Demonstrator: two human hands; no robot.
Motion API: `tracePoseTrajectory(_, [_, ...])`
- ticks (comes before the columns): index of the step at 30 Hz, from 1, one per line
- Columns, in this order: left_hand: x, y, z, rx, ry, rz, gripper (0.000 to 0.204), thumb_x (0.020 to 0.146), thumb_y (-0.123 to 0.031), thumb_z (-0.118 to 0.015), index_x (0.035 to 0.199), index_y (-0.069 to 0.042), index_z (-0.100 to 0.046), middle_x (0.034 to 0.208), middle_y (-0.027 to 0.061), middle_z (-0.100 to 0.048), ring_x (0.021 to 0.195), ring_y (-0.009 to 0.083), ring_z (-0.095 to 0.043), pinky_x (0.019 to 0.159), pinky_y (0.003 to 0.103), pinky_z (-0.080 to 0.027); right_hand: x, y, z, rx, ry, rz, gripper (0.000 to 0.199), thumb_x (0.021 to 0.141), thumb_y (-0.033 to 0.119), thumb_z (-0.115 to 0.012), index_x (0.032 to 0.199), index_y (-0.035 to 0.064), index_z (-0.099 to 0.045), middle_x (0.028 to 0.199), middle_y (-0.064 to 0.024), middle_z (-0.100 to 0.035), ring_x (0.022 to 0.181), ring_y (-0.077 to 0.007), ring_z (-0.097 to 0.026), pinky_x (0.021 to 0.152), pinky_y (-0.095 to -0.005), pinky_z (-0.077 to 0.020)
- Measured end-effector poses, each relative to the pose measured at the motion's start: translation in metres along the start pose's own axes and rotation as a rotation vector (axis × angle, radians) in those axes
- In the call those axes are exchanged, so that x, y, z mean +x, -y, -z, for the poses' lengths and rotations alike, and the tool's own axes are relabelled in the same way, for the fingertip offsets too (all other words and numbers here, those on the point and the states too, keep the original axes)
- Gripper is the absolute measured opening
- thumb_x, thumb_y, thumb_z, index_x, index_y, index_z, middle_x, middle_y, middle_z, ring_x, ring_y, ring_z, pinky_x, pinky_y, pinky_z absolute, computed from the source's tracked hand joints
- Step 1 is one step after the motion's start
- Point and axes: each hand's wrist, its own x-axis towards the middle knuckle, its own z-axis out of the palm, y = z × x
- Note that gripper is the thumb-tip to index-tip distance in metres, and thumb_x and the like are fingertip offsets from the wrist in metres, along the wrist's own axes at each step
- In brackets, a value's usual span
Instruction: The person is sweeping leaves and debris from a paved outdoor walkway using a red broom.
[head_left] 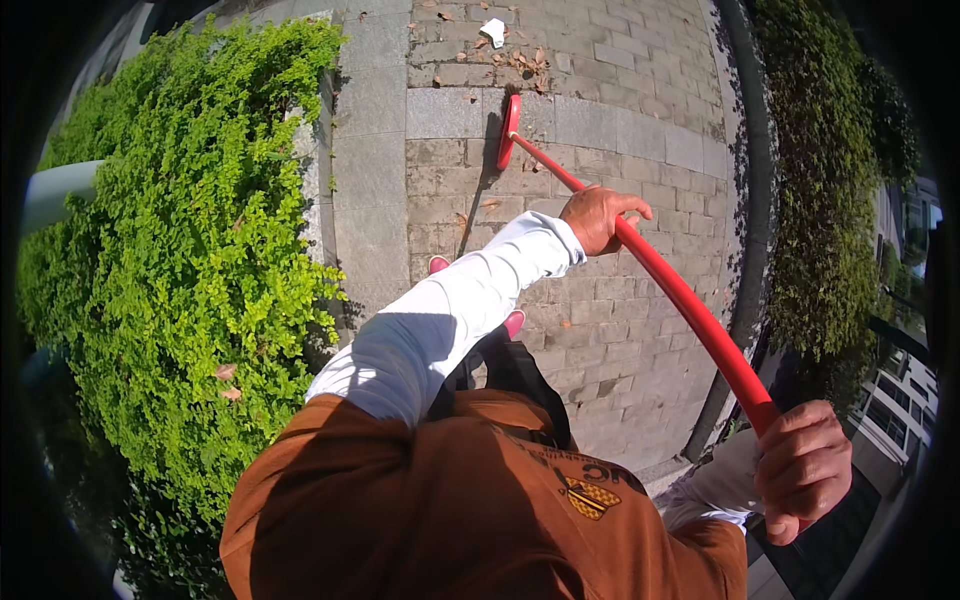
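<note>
left hand (598, 216) grips the red pole (680, 295) midway | right hand (805, 470) closed on its top end | broom head (508, 130) on paving beyond the left hand | risk: leaves (520, 62) ahead may scatter if she pushes hard

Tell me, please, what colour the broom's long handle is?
Red, seen best in the head view: the broom handle.

Glossy red broom handle (690, 300), rough stone paving (600, 100)

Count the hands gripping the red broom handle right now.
2. The left hand grips the red broom handle midway down its length; the right hand grips its upper end, near the lower right of the view. No other hands show.
</note>
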Motion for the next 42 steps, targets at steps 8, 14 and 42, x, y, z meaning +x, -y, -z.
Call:
tracePoseTrajectory(8, [-0.151, 0.019, 0.032, 0.284, 0.159, 0.357, 0.015, 0.084, -0.02, -0.068, 0.098, -0.019, -0.07, 0.058, 0.011, -0.058, 0.057, 0.0322, -0.062, 0.053, 0.043, -0.047, -0.081, -0.044, -0.061, 0.336, -0.597, -0.367, 0.031, 0.074, 0.008, -0.062, 0.053, 0.0072, -0.039, 0.048, -0.0034, -0.047, 0.041, -0.0199, -0.048, 0.061, -0.0406, -0.0466])
tracePoseTrajectory(14, [-0.137, 0.006, -0.062, 0.121, 0.139, 0.344, 0.019, 0.086, -0.013, -0.06, 0.103, -0.015, -0.069, 0.057, 0.009, -0.053, 0.052, 0.0242, -0.055, 0.054, 0.038, -0.045, -0.127, -0.009, -0.063, 0.158, -0.524, -0.344, 0.031, 0.065, 0.008, -0.063, 0.049, 0.0043, -0.037, 0.047, -0.0057, -0.045, 0.042, -0.0222, -0.048, 0.061, -0.0413, -0.0467])
tracePoseTrajectory(42, [-0.129, -0.097, -0.203, 0.127, 0.159, 0.013, 0.022, 0.081, -0.014, -0.063, 0.103, -0.016, -0.066, 0.062, 0.0079, -0.056, 0.062, 0.0287, -0.057, 0.061, 0.041, -0.046, -0.283, 0.104, -0.055, -0.039, -0.306, 0.003, 0.035, 0.075, 0.01, -0.065, 0.05, 0.0085, -0.04, 0.049, -0.0021, -0.049, 0.043, -0.0179, -0.054, 0.062, -0.0377, -0.0537])
